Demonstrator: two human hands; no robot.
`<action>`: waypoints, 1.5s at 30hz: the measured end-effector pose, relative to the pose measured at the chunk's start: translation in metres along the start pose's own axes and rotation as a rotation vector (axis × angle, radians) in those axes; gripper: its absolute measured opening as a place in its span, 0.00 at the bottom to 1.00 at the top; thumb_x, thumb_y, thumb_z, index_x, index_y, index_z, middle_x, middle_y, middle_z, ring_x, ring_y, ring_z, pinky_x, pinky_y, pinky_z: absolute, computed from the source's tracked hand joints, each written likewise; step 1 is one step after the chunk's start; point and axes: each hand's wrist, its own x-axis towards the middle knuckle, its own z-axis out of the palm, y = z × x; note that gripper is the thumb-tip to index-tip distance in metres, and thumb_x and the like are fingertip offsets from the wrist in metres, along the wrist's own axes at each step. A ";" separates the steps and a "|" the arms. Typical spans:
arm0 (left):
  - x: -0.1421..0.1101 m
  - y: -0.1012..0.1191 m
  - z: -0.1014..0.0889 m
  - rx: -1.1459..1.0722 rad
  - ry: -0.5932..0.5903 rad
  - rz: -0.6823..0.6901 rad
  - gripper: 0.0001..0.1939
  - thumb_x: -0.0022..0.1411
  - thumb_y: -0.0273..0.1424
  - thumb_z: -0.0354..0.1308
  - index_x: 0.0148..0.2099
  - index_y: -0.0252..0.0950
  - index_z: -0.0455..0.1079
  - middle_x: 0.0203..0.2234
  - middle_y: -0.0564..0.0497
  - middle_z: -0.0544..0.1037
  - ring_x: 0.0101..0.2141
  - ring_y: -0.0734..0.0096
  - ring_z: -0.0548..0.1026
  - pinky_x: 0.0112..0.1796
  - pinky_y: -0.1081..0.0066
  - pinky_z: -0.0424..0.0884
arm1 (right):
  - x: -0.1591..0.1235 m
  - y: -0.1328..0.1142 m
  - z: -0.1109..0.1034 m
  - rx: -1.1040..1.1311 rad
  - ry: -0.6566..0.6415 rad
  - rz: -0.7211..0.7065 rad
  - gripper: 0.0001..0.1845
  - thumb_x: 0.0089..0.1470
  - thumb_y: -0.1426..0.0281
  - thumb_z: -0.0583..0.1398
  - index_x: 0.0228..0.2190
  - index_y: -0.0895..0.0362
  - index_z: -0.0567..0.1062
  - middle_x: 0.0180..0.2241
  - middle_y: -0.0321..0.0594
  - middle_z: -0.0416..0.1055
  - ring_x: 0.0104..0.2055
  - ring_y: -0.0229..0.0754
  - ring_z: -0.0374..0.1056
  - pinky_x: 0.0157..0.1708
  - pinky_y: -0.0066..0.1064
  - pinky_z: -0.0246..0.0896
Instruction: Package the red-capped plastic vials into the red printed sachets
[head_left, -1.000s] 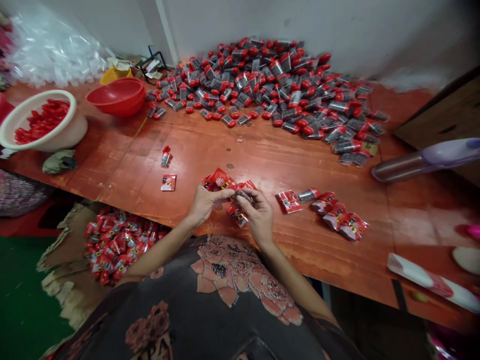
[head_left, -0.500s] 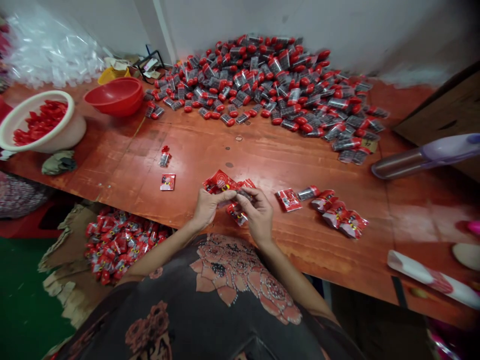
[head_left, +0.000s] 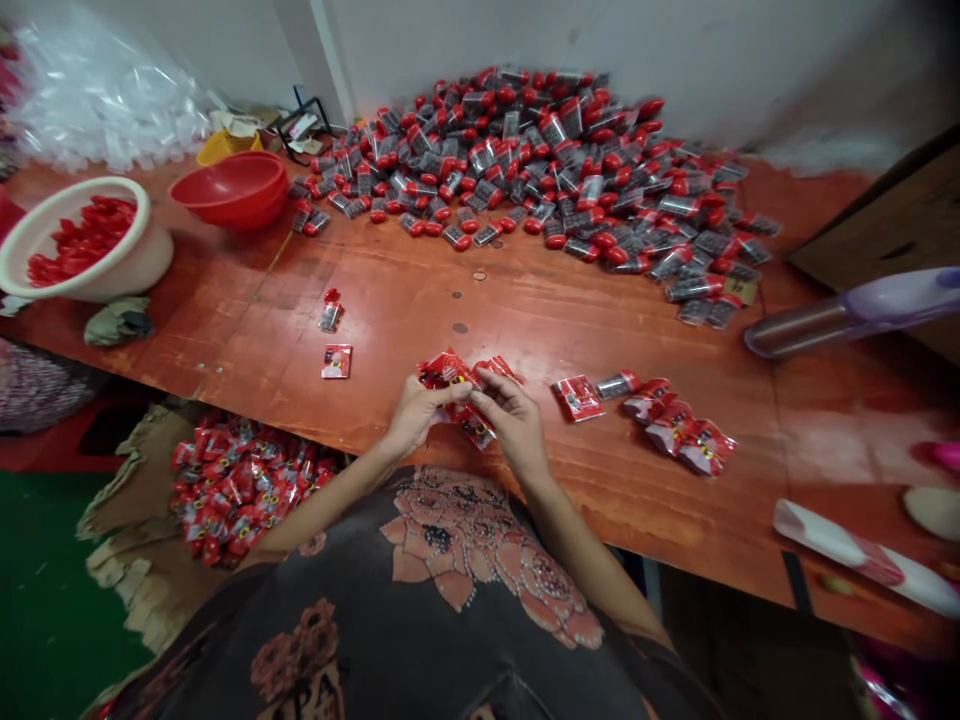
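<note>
My left hand (head_left: 412,412) is closed on a red printed packet (head_left: 446,370) just over the table's front edge. Thumb and fingers of my right hand (head_left: 514,415) pinch at the packet's right side; what lies between those fingertips is too small to make out. More red packets show behind and below my hands, one of them a packet (head_left: 476,428) under the fingers. To the right lie a flat red packet (head_left: 578,398), a clear tube with a red cap (head_left: 616,384) and several filled red packets (head_left: 679,425). A flat packet (head_left: 337,361) and a small tube (head_left: 330,317) lie to the left.
A large heap of red-capped tubes (head_left: 517,160) lies against the wall. A white bowl (head_left: 142,250) of red caps and a red bowl (head_left: 229,195) stand left. Below the table edge, a carton (head_left: 135,500) holds many red packets. A purple-handled cylinder (head_left: 810,325) lies right.
The packet in my left hand has turned and shifted slightly right, drawn in closer to my fingers. My right hand has moved slightly left. The things on the table stay where they were.
</note>
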 end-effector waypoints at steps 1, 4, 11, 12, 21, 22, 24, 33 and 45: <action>0.000 -0.001 -0.002 -0.001 0.005 0.010 0.16 0.41 0.35 0.74 0.31 0.33 0.74 0.23 0.52 0.76 0.21 0.75 0.71 0.26 0.71 0.70 | 0.000 0.002 -0.001 0.010 -0.009 0.020 0.19 0.49 0.66 0.66 0.46 0.48 0.78 0.46 0.39 0.77 0.47 0.43 0.72 0.52 0.43 0.68; 0.003 -0.005 -0.008 0.001 0.034 0.038 0.16 0.41 0.36 0.74 0.31 0.33 0.74 0.21 0.54 0.75 0.19 0.77 0.69 0.25 0.72 0.69 | -0.002 0.006 -0.004 0.018 -0.019 0.058 0.17 0.48 0.66 0.66 0.43 0.48 0.79 0.44 0.37 0.78 0.44 0.43 0.73 0.50 0.42 0.69; 0.006 -0.023 -0.010 -0.023 0.039 -0.082 0.18 0.40 0.33 0.74 0.34 0.33 0.76 0.26 0.50 0.79 0.23 0.74 0.74 0.26 0.71 0.72 | -0.005 0.015 -0.011 -0.062 0.060 0.075 0.11 0.48 0.66 0.67 0.36 0.52 0.80 0.36 0.37 0.78 0.38 0.41 0.72 0.46 0.39 0.68; 0.007 -0.024 -0.010 -0.054 0.037 -0.087 0.18 0.41 0.33 0.74 0.35 0.33 0.76 0.28 0.49 0.80 0.24 0.72 0.76 0.27 0.71 0.73 | -0.005 0.015 -0.016 -0.088 0.070 0.072 0.11 0.48 0.65 0.66 0.36 0.52 0.80 0.37 0.37 0.78 0.38 0.42 0.72 0.45 0.39 0.68; 0.037 -0.014 -0.041 -0.310 0.084 -0.139 0.17 0.45 0.21 0.69 0.41 0.33 0.75 0.37 0.42 0.83 0.38 0.58 0.81 0.39 0.64 0.78 | 0.070 -0.014 -0.074 -0.794 -0.068 -0.252 0.17 0.55 0.58 0.61 0.44 0.51 0.79 0.35 0.40 0.75 0.35 0.44 0.71 0.36 0.37 0.68; 0.042 -0.017 -0.042 -0.311 0.092 -0.141 0.17 0.45 0.22 0.70 0.41 0.33 0.76 0.36 0.42 0.83 0.37 0.59 0.81 0.38 0.65 0.78 | 0.095 -0.018 -0.072 -0.852 -0.078 -0.295 0.17 0.58 0.59 0.57 0.45 0.52 0.78 0.37 0.42 0.76 0.38 0.45 0.72 0.38 0.37 0.68; 0.050 -0.022 -0.044 -0.313 0.133 -0.141 0.16 0.43 0.24 0.72 0.38 0.32 0.76 0.32 0.44 0.83 0.32 0.63 0.81 0.35 0.67 0.78 | 0.152 -0.023 -0.061 -0.974 -0.076 -0.330 0.17 0.60 0.61 0.55 0.44 0.53 0.78 0.40 0.44 0.76 0.41 0.46 0.72 0.41 0.38 0.68; 0.081 -0.012 -0.048 -0.382 0.304 -0.009 0.18 0.36 0.31 0.77 0.24 0.32 0.70 0.17 0.55 0.74 0.18 0.76 0.73 0.21 0.76 0.70 | 0.342 -0.012 0.009 -1.217 -0.073 -0.295 0.19 0.59 0.69 0.55 0.50 0.63 0.73 0.56 0.59 0.65 0.63 0.58 0.53 0.60 0.54 0.47; 0.079 0.002 -0.058 -0.471 0.300 -0.169 0.08 0.43 0.18 0.64 0.26 0.32 0.69 0.21 0.51 0.76 0.23 0.72 0.75 0.32 0.67 0.74 | 0.234 0.020 -0.039 -1.297 -0.099 -0.342 0.23 0.54 0.75 0.52 0.51 0.61 0.72 0.57 0.58 0.63 0.52 0.56 0.66 0.50 0.49 0.61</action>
